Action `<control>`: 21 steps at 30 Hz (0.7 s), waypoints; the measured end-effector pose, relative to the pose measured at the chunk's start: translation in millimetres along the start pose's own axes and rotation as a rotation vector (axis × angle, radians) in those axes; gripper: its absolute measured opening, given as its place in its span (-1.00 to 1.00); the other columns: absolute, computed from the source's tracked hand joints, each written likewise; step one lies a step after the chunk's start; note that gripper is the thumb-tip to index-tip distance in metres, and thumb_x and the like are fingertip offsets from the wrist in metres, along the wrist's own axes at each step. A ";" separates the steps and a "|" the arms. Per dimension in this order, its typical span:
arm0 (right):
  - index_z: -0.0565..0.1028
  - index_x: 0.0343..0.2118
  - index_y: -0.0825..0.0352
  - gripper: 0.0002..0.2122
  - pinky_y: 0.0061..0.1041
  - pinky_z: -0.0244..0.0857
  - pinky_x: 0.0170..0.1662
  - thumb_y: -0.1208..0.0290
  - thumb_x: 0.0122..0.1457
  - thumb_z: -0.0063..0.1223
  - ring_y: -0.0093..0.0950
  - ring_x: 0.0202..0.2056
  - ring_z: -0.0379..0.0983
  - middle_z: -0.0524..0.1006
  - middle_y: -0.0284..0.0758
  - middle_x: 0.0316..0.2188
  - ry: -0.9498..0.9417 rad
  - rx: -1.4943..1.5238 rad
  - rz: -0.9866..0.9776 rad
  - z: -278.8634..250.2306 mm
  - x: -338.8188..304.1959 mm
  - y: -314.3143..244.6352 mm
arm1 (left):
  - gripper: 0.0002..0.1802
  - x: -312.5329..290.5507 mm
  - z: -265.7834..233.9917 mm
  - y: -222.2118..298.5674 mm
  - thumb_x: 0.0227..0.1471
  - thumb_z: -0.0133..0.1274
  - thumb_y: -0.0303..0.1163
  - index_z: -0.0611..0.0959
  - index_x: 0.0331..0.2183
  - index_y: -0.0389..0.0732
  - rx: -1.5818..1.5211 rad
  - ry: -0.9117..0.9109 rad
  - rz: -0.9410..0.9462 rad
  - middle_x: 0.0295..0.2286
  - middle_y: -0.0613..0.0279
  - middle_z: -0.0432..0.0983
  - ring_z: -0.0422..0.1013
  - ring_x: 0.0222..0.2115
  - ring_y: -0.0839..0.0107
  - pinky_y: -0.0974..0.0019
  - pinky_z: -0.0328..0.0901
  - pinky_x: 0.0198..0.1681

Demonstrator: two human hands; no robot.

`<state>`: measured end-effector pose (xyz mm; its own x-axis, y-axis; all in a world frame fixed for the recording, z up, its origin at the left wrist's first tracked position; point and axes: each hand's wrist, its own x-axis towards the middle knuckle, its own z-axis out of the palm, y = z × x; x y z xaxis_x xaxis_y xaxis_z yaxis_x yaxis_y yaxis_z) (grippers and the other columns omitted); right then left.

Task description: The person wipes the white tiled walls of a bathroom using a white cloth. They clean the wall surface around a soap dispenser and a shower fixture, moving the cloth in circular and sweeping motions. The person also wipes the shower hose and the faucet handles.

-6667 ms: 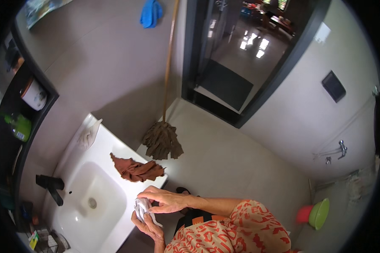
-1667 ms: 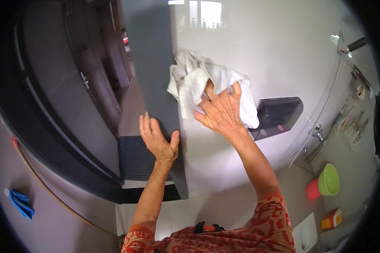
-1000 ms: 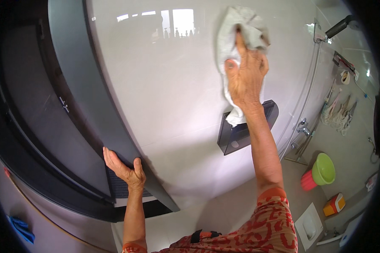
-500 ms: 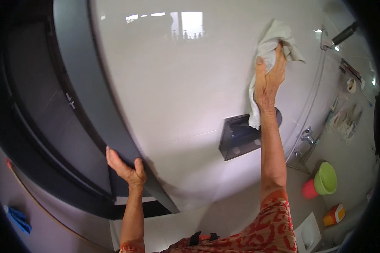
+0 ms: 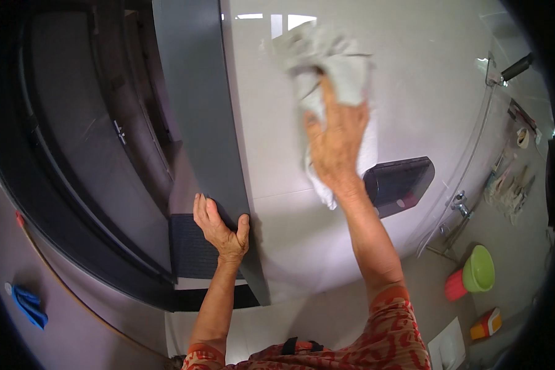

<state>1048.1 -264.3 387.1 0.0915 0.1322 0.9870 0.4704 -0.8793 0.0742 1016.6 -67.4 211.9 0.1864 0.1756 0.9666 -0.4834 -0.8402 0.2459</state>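
My right hand (image 5: 339, 142) is pressing a crumpled white cloth (image 5: 345, 77) flat against the glossy light wall tiles (image 5: 290, 160). Its fingers are partly blurred, and the cloth hangs down past the wrist on the left. Below and to the right of the cloth, a dark wall-mounted holder (image 5: 401, 182) sits on the tiles, partly behind my forearm. My left hand (image 5: 223, 231) rests against the dark grey door frame (image 5: 197, 92), thumb and fingers spread apart, holding nothing.
Through the doorway on the left stands a dark door (image 5: 68, 111) with a metal handle. Right of the wall are a shower hose, a tap (image 5: 459, 203), hanging gloves (image 5: 512, 191) and a green basin (image 5: 478, 269). A blue cloth (image 5: 29, 306) and a long stick (image 5: 74, 296) are at lower left.
My right hand has wiped the cloth leftward across the tiles, uncovering more of the dark holder. My view has shifted, and my left hand stays at the door frame.
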 end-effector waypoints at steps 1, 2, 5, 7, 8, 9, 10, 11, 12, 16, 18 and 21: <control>0.45 -0.14 0.21 -0.63 -0.15 -0.07 0.10 0.20 -0.02 0.16 -0.16 0.13 0.06 0.28 -0.22 0.03 -0.022 -0.016 -0.059 3.4 -4.6 -11.1 | -0.20 0.7 -1.0 -1.8 0.03 0.00 0.01 0.14 0.14 -0.27 0.000 0.003 0.002 0.02 -0.23 0.16 0.09 0.06 -0.19 -0.14 0.00 0.07; 0.47 -0.19 0.17 -0.65 -0.18 -0.05 0.07 0.17 -0.06 0.18 -0.18 0.14 0.04 0.27 -0.24 0.04 -0.033 -0.011 -0.132 4.1 -9.6 -22.5 | -0.20 -0.8 0.3 -2.2 0.03 0.00 0.02 0.14 0.14 -0.27 -0.011 0.003 0.001 0.02 -0.23 0.16 0.09 0.06 -0.19 -0.14 0.00 0.07; 0.47 -0.32 0.04 -0.66 -0.27 -0.01 -0.05 0.03 -0.16 0.24 -0.31 0.07 0.04 0.24 -0.34 0.03 -0.093 0.025 -0.301 7.4 -20.8 -30.3 | -0.20 0.4 0.4 -2.5 0.03 0.01 0.02 0.14 0.14 -0.26 -0.016 0.010 0.011 0.02 -0.22 0.16 0.09 0.06 -0.19 -0.14 0.00 0.08; 0.46 -0.34 0.04 -0.65 -0.26 -0.02 -0.07 -0.02 -0.15 0.21 -0.35 0.01 0.05 0.23 -0.36 -0.02 -0.064 -0.026 -0.332 4.2 -11.4 -18.6 | -0.20 0.5 -0.2 -3.4 0.04 0.00 0.02 0.14 0.14 -0.25 -0.005 0.018 0.015 0.02 -0.22 0.16 0.09 0.06 -0.18 -0.14 0.00 0.08; 0.45 -0.34 0.04 -0.65 -0.26 -0.02 -0.08 -0.03 -0.14 0.19 -0.36 -0.02 0.06 0.22 -0.36 -0.04 -0.028 -0.071 -0.341 1.1 -4.1 -10.6 | -0.20 -0.5 0.4 -3.3 0.04 0.00 0.03 0.14 0.14 -0.24 -0.001 0.017 0.014 0.02 -0.23 0.16 0.09 0.06 -0.18 -0.14 0.00 0.08; 0.45 -0.34 0.04 -0.65 -0.26 -0.02 -0.08 -0.05 -0.13 0.17 -0.36 -0.04 0.06 0.22 -0.36 -0.06 0.008 -0.114 -0.351 -1.2 2.0 -1.9 | -0.20 -0.6 0.5 -2.9 0.04 0.00 0.03 0.14 0.15 -0.24 0.003 0.016 0.013 0.03 -0.23 0.16 0.09 0.06 -0.18 -0.14 -0.01 0.08; 0.45 -0.30 0.02 -0.64 -0.27 -0.02 -0.09 -0.06 -0.11 0.14 -0.36 -0.04 0.06 0.22 -0.35 -0.06 0.022 -0.156 -0.305 -2.6 6.1 7.1 | -0.20 -0.8 0.7 -2.4 0.04 0.00 0.03 0.13 0.15 -0.24 0.009 0.016 0.012 0.03 -0.23 0.16 0.09 0.06 -0.18 -0.14 -0.01 0.08; 0.46 -0.27 0.01 -0.63 -0.27 -0.02 -0.09 -0.08 -0.09 0.11 -0.36 -0.04 0.06 0.22 -0.35 -0.07 0.040 -0.198 -0.259 -4.8 10.8 15.9 | -0.20 -0.3 0.6 -1.7 0.05 -0.01 0.04 0.13 0.15 -0.24 0.016 0.019 0.008 0.04 -0.23 0.15 0.09 0.06 -0.18 -0.13 -0.01 0.09; 0.46 -0.23 -0.01 -0.62 -0.28 -0.02 -0.09 -0.09 -0.06 0.08 -0.36 -0.04 0.06 0.22 -0.34 -0.08 0.058 -0.239 -0.214 -7.3 15.2 25.5 | -0.20 -1.1 1.1 -2.7 0.05 -0.02 0.04 0.13 0.15 -0.24 0.020 0.021 0.017 0.04 -0.23 0.15 0.09 0.06 -0.18 -0.13 -0.02 0.10; 0.29 0.13 -0.03 -0.44 -0.23 -0.08 -0.09 -0.09 0.05 -0.04 -0.27 -0.07 0.06 0.22 -0.25 -0.06 0.094 -0.282 -0.046 -19.0 26.6 64.7 | -0.19 -2.6 1.8 -3.8 0.05 -0.03 0.04 0.13 0.14 -0.30 0.030 0.030 -0.001 0.07 -0.24 0.11 0.06 0.09 -0.14 -0.10 -0.04 0.13; 0.20 0.19 0.02 -0.41 -0.21 -0.11 -0.06 -0.06 0.09 -0.09 -0.25 -0.08 0.06 0.21 -0.23 -0.06 0.112 -0.282 0.023 -25.6 29.1 87.7 | -0.18 -5.4 2.4 -4.6 0.05 -0.04 0.05 0.14 0.14 -0.30 0.046 0.038 -0.019 0.08 -0.26 0.09 0.05 0.09 -0.15 -0.09 -0.05 0.13; 0.16 0.21 0.11 -0.41 -0.20 -0.13 -0.01 -0.05 0.14 -0.17 -0.25 -0.06 0.05 0.20 -0.24 -0.03 0.124 -0.308 0.126 -36.7 29.4 126.6 | -0.15 -9.2 3.9 -5.6 0.04 -0.04 0.07 0.12 0.15 -0.32 0.057 0.033 -0.048 0.10 -0.28 0.05 0.02 0.11 -0.13 -0.08 -0.06 0.14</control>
<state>1078.1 -388.5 430.7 0.0159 -0.0255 0.9995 0.1737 -0.9844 -0.0279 1021.0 -66.3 201.3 0.1798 0.2325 0.9558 -0.4250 -0.8580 0.2886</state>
